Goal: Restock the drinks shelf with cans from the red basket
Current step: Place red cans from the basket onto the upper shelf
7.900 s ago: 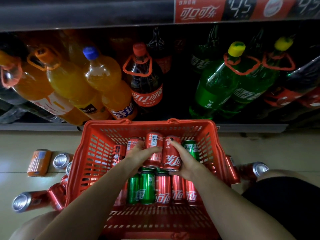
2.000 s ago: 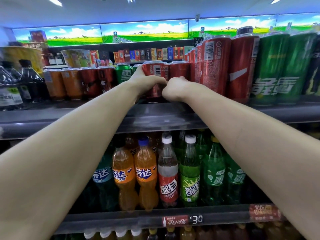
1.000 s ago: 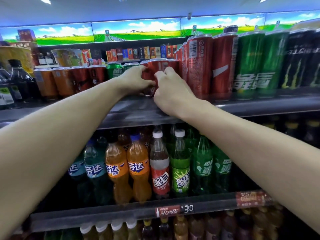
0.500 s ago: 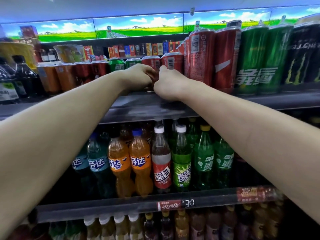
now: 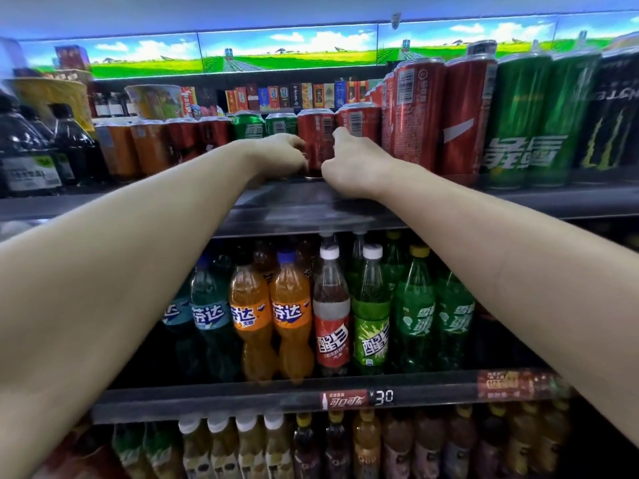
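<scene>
Shelf crowded w/ tall cans; both hands' fingers curled round red can

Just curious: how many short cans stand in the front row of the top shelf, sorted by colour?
Orange short cans: 2
Red short cans: 4
Green short cans: 2
Total: 8
</scene>
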Tool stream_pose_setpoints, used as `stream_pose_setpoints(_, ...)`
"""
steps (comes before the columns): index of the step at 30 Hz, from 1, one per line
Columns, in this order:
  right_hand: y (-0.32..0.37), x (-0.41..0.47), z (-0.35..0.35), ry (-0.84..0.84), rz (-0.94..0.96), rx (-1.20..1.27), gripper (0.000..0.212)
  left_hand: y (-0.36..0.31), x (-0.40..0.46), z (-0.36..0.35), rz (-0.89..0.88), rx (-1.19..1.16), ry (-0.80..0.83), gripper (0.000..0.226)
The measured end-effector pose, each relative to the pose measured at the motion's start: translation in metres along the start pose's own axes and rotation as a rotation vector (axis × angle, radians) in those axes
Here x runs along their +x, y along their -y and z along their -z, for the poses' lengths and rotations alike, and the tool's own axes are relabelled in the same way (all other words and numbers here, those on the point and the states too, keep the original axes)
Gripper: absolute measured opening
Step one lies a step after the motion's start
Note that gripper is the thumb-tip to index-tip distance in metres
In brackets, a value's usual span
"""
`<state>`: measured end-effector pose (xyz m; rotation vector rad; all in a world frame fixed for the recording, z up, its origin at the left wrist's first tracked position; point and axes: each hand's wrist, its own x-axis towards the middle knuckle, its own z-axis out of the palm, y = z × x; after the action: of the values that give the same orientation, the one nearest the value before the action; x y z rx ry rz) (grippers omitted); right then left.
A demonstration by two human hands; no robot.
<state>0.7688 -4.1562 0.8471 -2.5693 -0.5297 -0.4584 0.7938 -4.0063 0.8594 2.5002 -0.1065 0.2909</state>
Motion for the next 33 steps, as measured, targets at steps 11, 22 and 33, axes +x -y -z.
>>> stream_pose_setpoints(11,0.017,-0.074,-0.057,-0.651,0.515,0.110,0.031,0.049,-0.136,-0.013,-0.486,0.058,-0.619,0.026)
stream_pose_setpoints(22,0.006,-0.237,-0.296,0.007,0.038,0.503,0.014,0.269,-0.289,-0.200,0.000,0.030,-0.019,0.031)
stream_pose_setpoints(33,-0.054,-0.371,-0.491,0.468,-0.630,0.491,0.023,0.403,-0.383,-0.344,0.425,-0.044,0.440,0.034)
